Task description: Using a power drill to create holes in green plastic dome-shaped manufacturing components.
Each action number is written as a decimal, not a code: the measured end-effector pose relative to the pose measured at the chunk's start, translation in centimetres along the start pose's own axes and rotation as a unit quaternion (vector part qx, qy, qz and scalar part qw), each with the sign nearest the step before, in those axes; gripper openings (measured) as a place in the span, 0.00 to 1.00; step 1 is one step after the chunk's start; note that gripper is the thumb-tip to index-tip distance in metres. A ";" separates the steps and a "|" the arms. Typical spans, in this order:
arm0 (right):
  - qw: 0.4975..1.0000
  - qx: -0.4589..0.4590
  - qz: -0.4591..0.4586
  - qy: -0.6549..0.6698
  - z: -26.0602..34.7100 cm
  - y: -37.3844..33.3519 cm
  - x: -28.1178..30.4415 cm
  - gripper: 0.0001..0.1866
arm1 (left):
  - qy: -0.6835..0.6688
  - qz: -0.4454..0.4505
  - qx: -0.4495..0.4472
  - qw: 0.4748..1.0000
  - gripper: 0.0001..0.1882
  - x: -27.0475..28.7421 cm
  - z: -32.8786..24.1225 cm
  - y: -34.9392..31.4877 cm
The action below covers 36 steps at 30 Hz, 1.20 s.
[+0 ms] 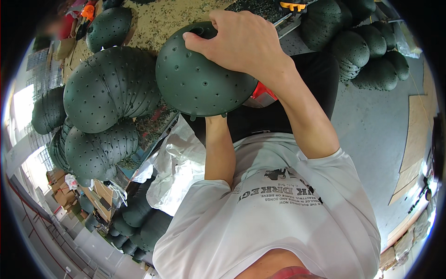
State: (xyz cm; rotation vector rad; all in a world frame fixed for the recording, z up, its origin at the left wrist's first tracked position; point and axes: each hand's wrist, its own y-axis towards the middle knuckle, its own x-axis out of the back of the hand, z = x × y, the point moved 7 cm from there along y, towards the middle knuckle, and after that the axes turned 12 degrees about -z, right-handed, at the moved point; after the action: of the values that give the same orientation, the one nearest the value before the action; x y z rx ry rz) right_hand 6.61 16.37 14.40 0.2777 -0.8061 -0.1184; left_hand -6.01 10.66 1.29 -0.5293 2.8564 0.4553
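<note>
A dark green dome-shaped plastic shell point(200, 79), dotted with small holes, is up in front of me with its rounded side showing. My right hand point(241, 42) lies over its far upper part, thumb stretched across the surface beside a larger opening and the other fingers curled toward the far edge. My left forearm point(219, 151) rises to the near rim, and the hand itself is hidden behind the shell. A few short pegs stick out along that rim. To the left, a nested stack of similar green shells point(100, 93) lies on its side, close to the held one.
More stacked shells point(350, 46) are at the far right on the grey floor point(367, 125). Dark scraps litter the tan work surface point(158, 18). A white plastic sheet point(179, 162) hangs beside my left arm. Flat cardboard point(411, 144) lies at right. An orange-and-black tool point(292, 6) is at the far edge.
</note>
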 end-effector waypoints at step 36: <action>0.981 0.129 0.121 0.084 2.6 3.7 -1.2 0.24 | 0.117 -0.148 -0.050 0.981 0.31 -2.4 0.4 3.0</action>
State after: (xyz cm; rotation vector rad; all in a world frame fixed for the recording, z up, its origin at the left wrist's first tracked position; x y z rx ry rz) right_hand 3.91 19.66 16.30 0.4268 -0.6817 0.2371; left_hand -4.85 14.23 2.32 -1.0730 2.9096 0.5129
